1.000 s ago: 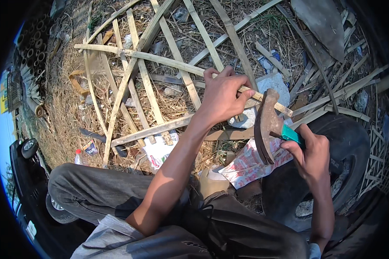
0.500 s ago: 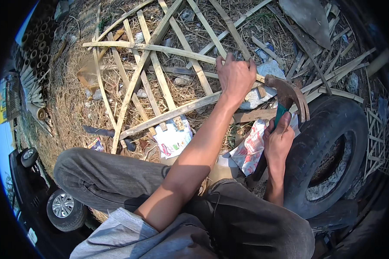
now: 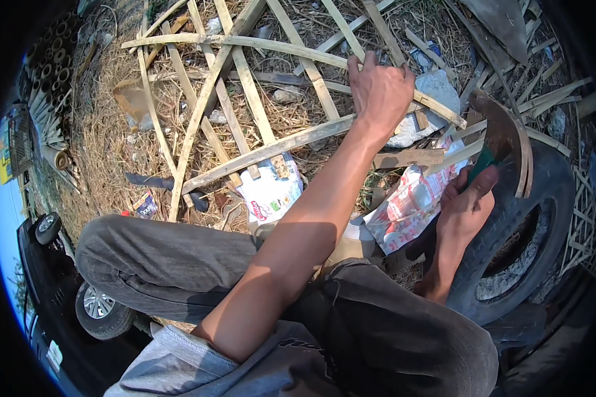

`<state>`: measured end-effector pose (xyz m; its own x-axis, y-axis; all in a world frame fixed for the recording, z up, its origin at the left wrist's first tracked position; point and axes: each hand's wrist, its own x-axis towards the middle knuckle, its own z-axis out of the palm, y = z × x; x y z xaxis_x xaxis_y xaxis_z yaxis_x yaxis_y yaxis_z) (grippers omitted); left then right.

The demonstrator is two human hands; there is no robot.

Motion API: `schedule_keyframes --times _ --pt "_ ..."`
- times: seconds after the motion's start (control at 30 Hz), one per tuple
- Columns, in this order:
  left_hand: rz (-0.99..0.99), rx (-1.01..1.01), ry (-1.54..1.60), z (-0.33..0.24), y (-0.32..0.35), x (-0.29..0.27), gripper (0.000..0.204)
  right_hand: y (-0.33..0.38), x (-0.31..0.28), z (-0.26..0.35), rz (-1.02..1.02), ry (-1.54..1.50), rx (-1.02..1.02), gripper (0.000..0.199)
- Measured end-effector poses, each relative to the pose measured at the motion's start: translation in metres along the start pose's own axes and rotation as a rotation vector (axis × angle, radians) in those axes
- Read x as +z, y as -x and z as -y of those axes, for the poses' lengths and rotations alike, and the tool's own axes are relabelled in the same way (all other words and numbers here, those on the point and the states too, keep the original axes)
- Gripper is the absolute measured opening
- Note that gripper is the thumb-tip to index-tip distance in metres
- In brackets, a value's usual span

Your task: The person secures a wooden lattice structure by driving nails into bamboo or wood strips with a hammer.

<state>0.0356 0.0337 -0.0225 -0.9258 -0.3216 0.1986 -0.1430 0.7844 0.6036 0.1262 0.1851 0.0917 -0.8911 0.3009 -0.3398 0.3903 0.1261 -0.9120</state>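
My left hand (image 3: 380,89) reaches forward and grips a long split bamboo strip (image 3: 258,44) that runs across the ground from upper left to right. My right hand (image 3: 467,202) holds the green handle of a curved, rusty brown blade (image 3: 506,135), which stands upright beside the strip's right end. Several other bamboo slats (image 3: 245,86) lie crossed under and around the gripped strip. I am squatting, with my knees in grey trousers (image 3: 165,258) below the arms.
A black tyre (image 3: 543,218) lies at the right under the blade hand. Printed plastic wrappers (image 3: 410,202) and a pale stone (image 3: 437,89) lie on the straw. Bamboo poles (image 3: 49,99) are stacked at the left, and a dark vehicle (image 3: 53,291) stands at the lower left.
The view has tilted, so the hands sit higher and further right. My right hand has lifted the blade up and to the right. My left hand keeps its grip on the strip.
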Motion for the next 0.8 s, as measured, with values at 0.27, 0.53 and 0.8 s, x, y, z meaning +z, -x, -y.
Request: schedule_keyframes --times 0.27,0.53,0.8 --pt "0.119 0.083 0.190 0.026 0.010 -0.017 0.037 -0.008 0.001 -0.042 0.021 -0.025 0.157 0.064" --pt "0.086 0.132 0.153 0.020 0.010 -0.014 0.032 -0.018 -0.003 -0.049 0.009 -0.061 0.176 0.062" --pt "0.094 0.193 0.087 0.022 0.015 -0.014 0.028 -0.007 -0.004 -0.053 0.108 0.003 0.185 0.062"
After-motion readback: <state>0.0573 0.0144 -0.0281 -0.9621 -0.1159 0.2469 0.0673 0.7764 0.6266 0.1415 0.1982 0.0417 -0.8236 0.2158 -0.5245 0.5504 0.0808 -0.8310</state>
